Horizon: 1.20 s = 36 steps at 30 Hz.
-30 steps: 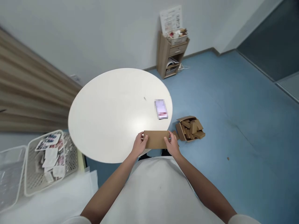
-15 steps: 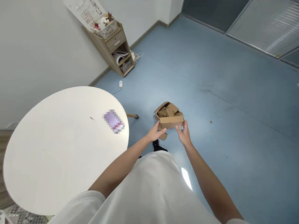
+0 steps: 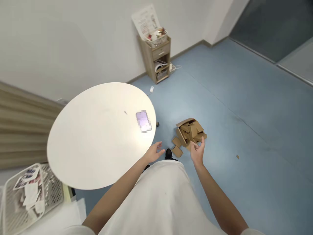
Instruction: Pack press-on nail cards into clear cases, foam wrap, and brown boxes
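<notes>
My left hand [image 3: 154,152] hangs in the air by the right edge of the round white table [image 3: 97,137], fingers apart and holding nothing. My right hand [image 3: 197,152] is raised in front of a heap of cardboard in an open box [image 3: 181,136] on the blue floor; its fingers are apart, with nothing seen between them. Small brown boxes fill the larger one. Two flat cardboard pieces [image 3: 177,151] lie on the floor between my hands. A blurred-out purple rectangular object [image 3: 143,121] lies near the table's right edge.
A wooden cabinet [image 3: 149,60] with a basket on top stands against the wall. White perforated baskets [image 3: 52,186] with papers are at the lower left. A black shoe [image 3: 168,153] shows below me. A small brown scrap [image 3: 237,157] lies on the floor at right.
The small box that was between my hands has been let go, and my hands have moved apart. The view has turned left, showing more of the table, curtain and baskets.
</notes>
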Tool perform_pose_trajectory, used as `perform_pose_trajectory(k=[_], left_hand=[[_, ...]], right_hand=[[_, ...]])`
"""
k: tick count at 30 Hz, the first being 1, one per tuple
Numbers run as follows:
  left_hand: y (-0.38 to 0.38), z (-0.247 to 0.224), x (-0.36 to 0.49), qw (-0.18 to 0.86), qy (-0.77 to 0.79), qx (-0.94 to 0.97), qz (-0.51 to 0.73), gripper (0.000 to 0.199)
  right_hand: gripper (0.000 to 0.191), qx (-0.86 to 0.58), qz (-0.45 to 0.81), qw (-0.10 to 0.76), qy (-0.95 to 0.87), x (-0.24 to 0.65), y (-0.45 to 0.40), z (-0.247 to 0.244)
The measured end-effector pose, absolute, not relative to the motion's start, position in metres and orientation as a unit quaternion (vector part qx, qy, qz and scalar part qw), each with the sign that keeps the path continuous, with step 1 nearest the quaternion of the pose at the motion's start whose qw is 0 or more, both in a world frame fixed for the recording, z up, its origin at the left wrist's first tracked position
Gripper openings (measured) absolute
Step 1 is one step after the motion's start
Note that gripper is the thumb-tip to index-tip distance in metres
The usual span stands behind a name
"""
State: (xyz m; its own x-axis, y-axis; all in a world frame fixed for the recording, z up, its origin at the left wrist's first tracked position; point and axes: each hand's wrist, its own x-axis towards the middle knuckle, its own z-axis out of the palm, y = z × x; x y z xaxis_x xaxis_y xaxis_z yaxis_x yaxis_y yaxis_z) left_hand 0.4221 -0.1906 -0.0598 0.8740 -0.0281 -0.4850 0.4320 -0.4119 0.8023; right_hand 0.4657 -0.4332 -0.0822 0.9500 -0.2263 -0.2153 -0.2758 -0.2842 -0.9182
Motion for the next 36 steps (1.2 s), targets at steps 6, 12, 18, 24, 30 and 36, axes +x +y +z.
perform_pose_trajectory(k=[6, 12, 18, 24, 30, 36], left_hand=[[-0.135, -0.039, 0.357, 0.571, 0.239, 0.776, -0.121, 0.051], [-0.084, -0.025, 0.277, 0.591, 0.302, 0.747, -0.039, 0.049], [-0.032, -0.032, 0.204, 0.594, 0.405, 0.694, 0.043, 0.047], [-0.012, -0.029, 0.157, 0.584, 0.479, 0.644, 0.121, 0.047], [-0.012, -0.025, 0.115, 0.552, 0.559, 0.595, 0.168, 0.048], [-0.009, -0.019, 0.064, 0.524, 0.612, 0.553, 0.213, 0.047]], right_hand=[[0.07, -0.79, 0.079, 0.606, 0.033, 0.465, -0.352, -0.059], [0.044, -0.77, 0.203, 0.598, -0.084, 0.431, -0.265, -0.043], [0.034, -0.721, 0.345, 0.567, -0.198, 0.38, -0.175, -0.026], [0.033, -0.683, 0.456, 0.493, -0.289, 0.346, -0.12, -0.012], [0.037, -0.657, 0.52, 0.401, -0.37, 0.334, -0.065, -0.023], [0.038, -0.627, 0.533, 0.339, -0.456, 0.301, -0.012, -0.018]])
